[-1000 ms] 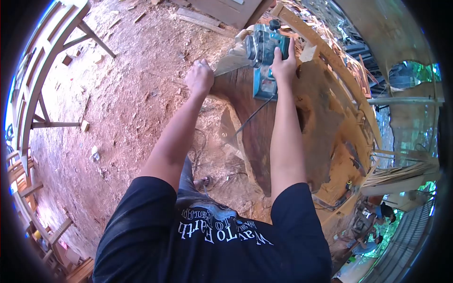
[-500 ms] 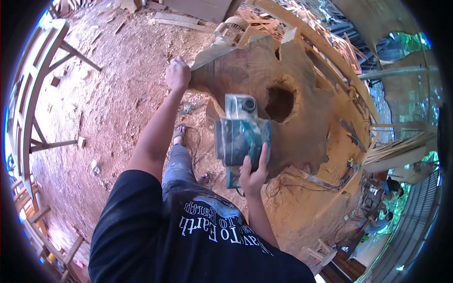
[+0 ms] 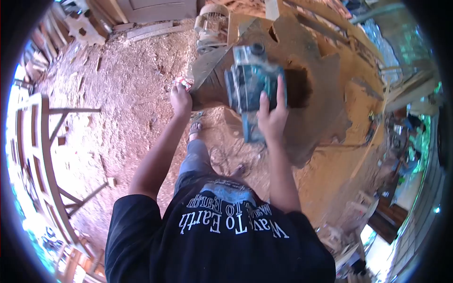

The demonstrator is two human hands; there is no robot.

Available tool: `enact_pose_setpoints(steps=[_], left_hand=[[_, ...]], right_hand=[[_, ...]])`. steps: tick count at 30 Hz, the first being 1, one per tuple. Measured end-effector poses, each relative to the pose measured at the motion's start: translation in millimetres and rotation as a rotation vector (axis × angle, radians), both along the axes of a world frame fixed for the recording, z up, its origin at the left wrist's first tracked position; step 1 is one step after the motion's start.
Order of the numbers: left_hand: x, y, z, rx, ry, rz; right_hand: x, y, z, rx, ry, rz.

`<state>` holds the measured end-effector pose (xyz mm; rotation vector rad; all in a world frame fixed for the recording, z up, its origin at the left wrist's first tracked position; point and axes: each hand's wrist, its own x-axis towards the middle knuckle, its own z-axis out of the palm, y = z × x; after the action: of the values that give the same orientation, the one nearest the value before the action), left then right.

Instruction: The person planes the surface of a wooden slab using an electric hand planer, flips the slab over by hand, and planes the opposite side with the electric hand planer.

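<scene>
My right hand (image 3: 272,120) grips a dusty teal belt sander (image 3: 255,82), its index finger and thumb stretched along the body. The sander is over a large irregular wooden slab (image 3: 325,113), left of a dark hole (image 3: 299,87) that it partly covers. At the slab's near left corner, my left hand (image 3: 180,100) has its fingers curled at the edge. Just past those fingertips shows a small red and white thing (image 3: 184,83); whether the fingers touch it I cannot tell. The sander's underside is hidden.
A motor-like machine (image 3: 212,26) stands beyond the slab. Wooden frames (image 3: 40,155) stand at the left on ground strewn with shavings. More timber leans at the upper left. People (image 3: 408,162) are at the far right, blurred.
The sander has moved away from my body across the slab, with my right hand on it. My left hand remains at the slab's corner. The whole view has shifted, and the red and white thing now shows.
</scene>
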<state>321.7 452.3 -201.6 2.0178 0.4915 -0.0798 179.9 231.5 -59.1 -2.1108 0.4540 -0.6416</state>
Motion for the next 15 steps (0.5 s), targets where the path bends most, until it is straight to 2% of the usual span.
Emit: enact_pose_setpoints(steps=[2, 3, 4, 5, 6, 7, 9, 11, 14, 15], left_hand=[[8.2, -2.4, 21.8, -0.030, -0.019, -0.117], [23.9, -5.6, 0.3, -0.023, -0.191, -0.155], [38.6, -11.3, 28.0, 0.007, -0.249, -0.306], [50.9, -19.5, 56.7, 0.036, -0.306, -0.456], [75.4, -30.0, 54.3, 0.214, -0.633, -0.564], [93.5, -39.2, 78.5, 0.349, -0.829, -0.695], [126.2, -66.9, 112.8, 0.166, -0.754, -0.704], [143.0, -84.5, 137.5, 0.225, -0.748, -0.798], [152.3, -102.3, 144.1, 0.279, -0.811, -0.977], [142.6, -100.9, 154.1, 0.279, -0.766, -1.058]], right_hand=[[46.2, 4.6, 9.8, 0.031, -0.033, -0.045], [72.4, 1.0, 2.4, -0.113, -0.116, -0.095], [94.0, -1.2, -4.8, -0.258, -0.192, -0.141], [108.9, 1.6, -3.6, -0.240, -0.145, -0.193], [120.6, 7.8, -0.2, -0.218, -0.099, -0.246], [127.5, 14.3, 1.6, -0.183, -0.077, -0.288], [128.5, 28.4, 5.8, -0.087, -0.045, -0.334], [123.8, 43.1, 7.1, -0.067, -0.049, -0.359], [102.2, 76.1, -8.4, -0.327, -0.241, -0.380], [87.5, 99.0, 0.5, -0.255, -0.194, -0.362]])
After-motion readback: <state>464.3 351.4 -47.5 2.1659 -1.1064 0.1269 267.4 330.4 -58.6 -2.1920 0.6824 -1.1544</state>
